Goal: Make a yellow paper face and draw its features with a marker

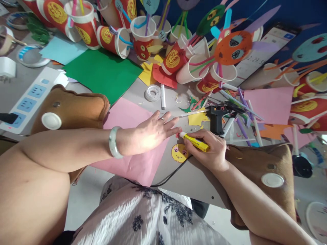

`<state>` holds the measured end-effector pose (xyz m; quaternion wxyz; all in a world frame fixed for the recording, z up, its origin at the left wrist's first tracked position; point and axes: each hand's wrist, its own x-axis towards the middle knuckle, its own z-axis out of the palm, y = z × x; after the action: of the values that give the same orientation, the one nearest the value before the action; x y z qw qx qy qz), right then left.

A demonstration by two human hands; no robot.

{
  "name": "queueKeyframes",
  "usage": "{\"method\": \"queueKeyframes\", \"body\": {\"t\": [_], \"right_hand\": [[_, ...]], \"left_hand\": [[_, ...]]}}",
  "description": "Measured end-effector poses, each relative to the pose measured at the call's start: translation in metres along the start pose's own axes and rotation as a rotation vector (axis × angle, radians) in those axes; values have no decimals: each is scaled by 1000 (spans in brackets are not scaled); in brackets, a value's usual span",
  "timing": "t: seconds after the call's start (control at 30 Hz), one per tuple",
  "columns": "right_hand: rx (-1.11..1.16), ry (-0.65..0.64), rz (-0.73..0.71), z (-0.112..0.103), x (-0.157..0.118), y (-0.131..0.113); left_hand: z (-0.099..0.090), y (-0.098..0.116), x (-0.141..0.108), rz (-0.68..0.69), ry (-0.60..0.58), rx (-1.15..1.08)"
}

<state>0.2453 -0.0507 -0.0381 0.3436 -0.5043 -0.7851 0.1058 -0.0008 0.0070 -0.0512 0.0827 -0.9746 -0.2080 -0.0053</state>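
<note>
My left hand (154, 131) lies with its fingers spread over the pink paper (130, 170) and the grey table, its fingertips beside a small red piece (178, 131). In my right hand (211, 149) is a yellow marker (195, 141), its pale tip pointing left at that red piece. A round yellow face cutout (178, 153) lies just below the marker, partly beside my right fingers. Above my hands are a white marker (162, 96) and a white tape roll (153, 93). A black glue gun (216, 119) stands behind my right hand.
Red and white paper cups (87, 32) with straws and paper faces line the back. Green paper (102, 73) and a power strip (33, 97) are at left. Brown cushions (71, 103) flank the work spot. A black cable (171, 174) runs along the table's front edge.
</note>
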Motion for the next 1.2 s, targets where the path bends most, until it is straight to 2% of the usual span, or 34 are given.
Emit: {"method": "queueKeyframes", "body": {"t": [0.17,0.3,0.4,0.53,0.8,1.03,1.2], "right_hand": [[26,-88,37,-3,2,0],[31,-99,60,-6,4,-3],[16,-60,53,-6,2,-3],[-29,57,47,-3,-2,-2],[44,-77,64,-3,3,0],[9,22,64,-1,-1,0],[25,-97,69,-5,1,2]], "left_hand": [[3,-1,0,0,9,5],[7,-3,0,16,20,-9],[6,-2,0,13,24,-15],[4,-1,-1,-8,31,-28],[6,-3,-1,19,32,-2],[0,0,1,-15,2,-32],[-4,-1,3,1,-19,-24]]}}
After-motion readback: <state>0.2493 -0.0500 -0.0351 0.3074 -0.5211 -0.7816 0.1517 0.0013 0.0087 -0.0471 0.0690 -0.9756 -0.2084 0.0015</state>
